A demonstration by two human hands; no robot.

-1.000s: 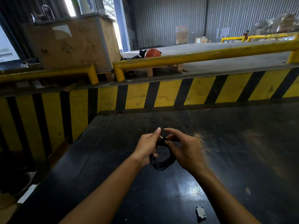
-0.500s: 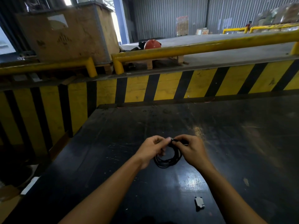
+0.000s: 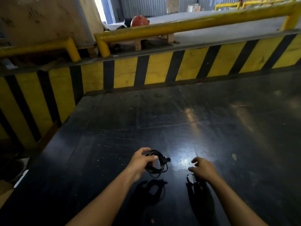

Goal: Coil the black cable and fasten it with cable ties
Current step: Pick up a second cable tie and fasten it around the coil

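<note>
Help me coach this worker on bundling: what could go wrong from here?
The coiled black cable is held by the left hand alone, with no tie visible on it, so loops may spring loose. The right hand hovers open, apart from the coil, above a small dark item on the black table; fumbling there could slacken the hold.
</note>
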